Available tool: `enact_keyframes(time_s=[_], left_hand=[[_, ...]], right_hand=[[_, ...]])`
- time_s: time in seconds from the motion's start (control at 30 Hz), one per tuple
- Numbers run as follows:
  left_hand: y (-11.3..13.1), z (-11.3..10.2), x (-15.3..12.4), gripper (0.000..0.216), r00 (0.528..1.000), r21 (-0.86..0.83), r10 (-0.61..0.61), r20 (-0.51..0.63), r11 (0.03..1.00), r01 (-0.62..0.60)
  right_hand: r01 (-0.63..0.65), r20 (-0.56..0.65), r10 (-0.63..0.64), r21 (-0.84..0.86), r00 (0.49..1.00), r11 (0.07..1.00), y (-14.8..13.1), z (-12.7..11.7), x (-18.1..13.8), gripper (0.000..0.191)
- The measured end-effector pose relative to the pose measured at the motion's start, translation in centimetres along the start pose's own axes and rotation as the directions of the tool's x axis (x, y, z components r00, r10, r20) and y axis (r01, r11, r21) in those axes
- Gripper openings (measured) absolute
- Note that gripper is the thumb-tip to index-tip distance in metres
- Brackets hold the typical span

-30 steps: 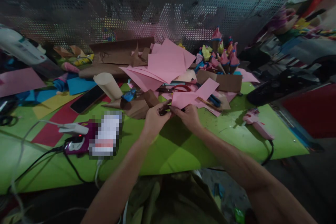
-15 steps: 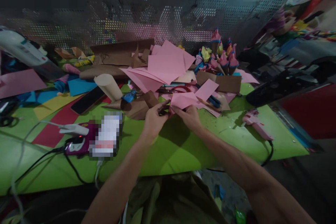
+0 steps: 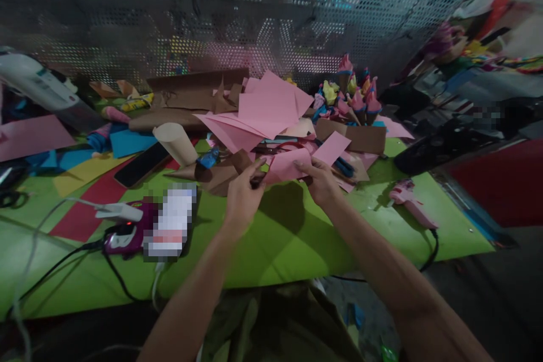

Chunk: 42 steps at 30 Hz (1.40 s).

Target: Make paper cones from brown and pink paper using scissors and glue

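A small piece of pink paper (image 3: 289,165) is stretched between my two hands, above the green table (image 3: 271,249). My left hand (image 3: 245,195) pinches its left end, with the fingertips partly in shadow. At the other end, my right hand (image 3: 321,181) grips the paper between thumb and fingers. Behind it lies a heap of larger pink sheets (image 3: 267,104), with a pair of red-handled scissors (image 3: 297,144) partly hidden under them. Brown paper (image 3: 224,176) lies beyond my left hand, and a loose pink strip (image 3: 333,148) beyond my right.
A pink glue gun (image 3: 412,203) lies at the right. To the left are a phone (image 3: 172,223), a purple power strip (image 3: 127,237) with cables, a dark phone (image 3: 142,165) and a cardboard tube (image 3: 175,142). Paper cones (image 3: 360,93) stand at the back right before a perforated metal panel (image 3: 229,28).
My hands have moved apart, my right hand going right and my left slightly left. The pink paper, bunched before, now spans flatter between them.
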<state>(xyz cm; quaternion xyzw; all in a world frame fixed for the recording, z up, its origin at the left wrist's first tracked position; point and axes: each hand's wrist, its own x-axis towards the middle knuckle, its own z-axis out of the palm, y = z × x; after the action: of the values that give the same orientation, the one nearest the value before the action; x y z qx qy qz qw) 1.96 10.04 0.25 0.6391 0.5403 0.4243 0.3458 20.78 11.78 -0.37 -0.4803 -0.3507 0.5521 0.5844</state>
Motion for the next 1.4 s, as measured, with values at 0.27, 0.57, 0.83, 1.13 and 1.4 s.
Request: enact_keyframes(time_s=[0.27,0.57,0.83,1.13,1.4], left_hand=[[0.4,-0.5,-0.1,0.064,0.999,0.166,0.043,0.027,0.985,-0.047],[0.5,-0.1,-0.1,0.063,0.996,0.135,0.020,0.090,0.990,-0.032],[0.6,-0.4,-0.1,0.065,0.999,0.150,0.003,0.053,0.989,-0.011],[0.3,-0.5,-0.3,0.068,0.993,0.323,0.100,0.059,0.939,-0.114],[0.6,-0.4,-0.3,0.064,0.970,0.265,0.172,0.171,0.940,-0.214]], right_hand=[[-0.168,0.189,0.166,-0.009,0.968,0.986,-0.7,-0.8,0.3,0.040],[-0.159,0.043,0.156,0.083,0.987,0.984,0.2,-0.3,0.7,0.038],[0.044,-0.052,-0.056,-0.203,0.997,0.978,-0.2,-1.6,1.4,0.041],[0.638,0.441,-0.491,-0.674,0.751,0.371,-2.5,-1.6,-0.3,0.031],[0.598,0.497,-0.338,-0.606,0.799,0.525,-1.8,-1.1,-0.1,0.021]])
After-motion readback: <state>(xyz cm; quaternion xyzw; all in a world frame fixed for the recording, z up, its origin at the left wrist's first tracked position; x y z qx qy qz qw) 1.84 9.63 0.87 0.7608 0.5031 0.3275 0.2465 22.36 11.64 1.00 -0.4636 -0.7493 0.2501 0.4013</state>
